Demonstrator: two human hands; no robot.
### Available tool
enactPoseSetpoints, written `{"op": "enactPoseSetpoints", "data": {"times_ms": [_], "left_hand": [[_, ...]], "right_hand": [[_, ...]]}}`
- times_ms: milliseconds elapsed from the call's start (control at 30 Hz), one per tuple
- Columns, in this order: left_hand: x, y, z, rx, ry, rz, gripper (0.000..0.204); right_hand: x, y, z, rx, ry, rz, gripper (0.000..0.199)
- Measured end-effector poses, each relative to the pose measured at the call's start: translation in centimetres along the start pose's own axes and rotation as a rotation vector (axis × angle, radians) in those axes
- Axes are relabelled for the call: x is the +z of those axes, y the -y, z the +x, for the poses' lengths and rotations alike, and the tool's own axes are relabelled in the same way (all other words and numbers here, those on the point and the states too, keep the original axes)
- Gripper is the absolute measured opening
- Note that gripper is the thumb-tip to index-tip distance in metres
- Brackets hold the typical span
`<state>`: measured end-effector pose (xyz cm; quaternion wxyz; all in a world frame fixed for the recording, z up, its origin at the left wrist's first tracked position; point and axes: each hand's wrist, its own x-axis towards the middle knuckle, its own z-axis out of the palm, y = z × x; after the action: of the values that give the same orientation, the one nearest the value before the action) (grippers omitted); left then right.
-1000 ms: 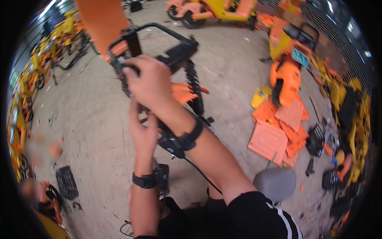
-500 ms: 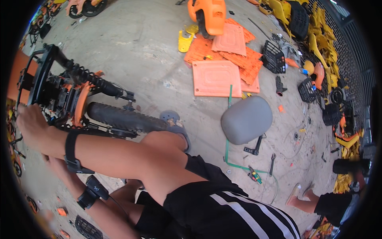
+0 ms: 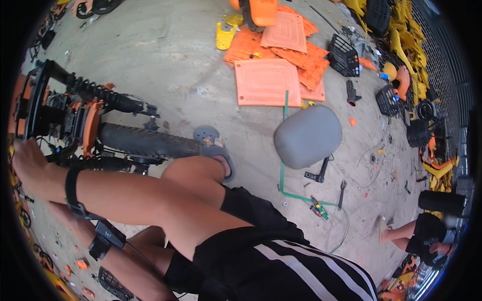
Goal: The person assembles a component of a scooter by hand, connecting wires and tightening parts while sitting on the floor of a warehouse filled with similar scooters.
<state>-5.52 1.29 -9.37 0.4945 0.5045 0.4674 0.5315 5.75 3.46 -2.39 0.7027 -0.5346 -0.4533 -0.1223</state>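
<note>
At the left edge my right hand [image 3: 31, 163] is up against the black frame [image 3: 44, 100] of a partly stripped motorbike, fingers bent and mostly out of sight; what they hold cannot be made out. Below and behind that forearm my left hand [image 3: 63, 213] shows only in part, its fingers hidden. Both wrists wear black straps, with a small black device on the left one. The motorbike has a black tyre [image 3: 145, 140], coil-spring shock absorbers [image 3: 95, 89] and an orange part [image 3: 91, 128] beside the wheel.
My foot in a grey clog [image 3: 213, 143] is beside the tyre. Right of it lie a grey seat [image 3: 309, 136], orange panels [image 3: 268, 83], a wrench [image 3: 342, 194] and green-handled pliers [image 3: 319, 208]. Black baskets [image 3: 344, 55] and yellow parts line the far right. Another person [image 3: 427, 236] sits lower right.
The view has shifted, so the panels and seat appear higher. My right hand remains by the frame, now nearer the picture's left edge. The other person's legs and hand have shifted.
</note>
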Motion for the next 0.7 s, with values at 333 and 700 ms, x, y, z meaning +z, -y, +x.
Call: {"op": "enactPoseSetpoints", "data": {"times_ms": [333,700], "left_hand": [[5.3,-0.4,-5.3,-0.081,0.192,-0.759,0.051],[5.6,-2.4,-6.6,-0.035,0.373,-0.556,0.067]], "right_hand": [[-7.0,3.4,0.8,0.078,0.165,0.04,0.016],[-8.6,2.5,1.9,0.037,0.288,0.005,0.023]]}}
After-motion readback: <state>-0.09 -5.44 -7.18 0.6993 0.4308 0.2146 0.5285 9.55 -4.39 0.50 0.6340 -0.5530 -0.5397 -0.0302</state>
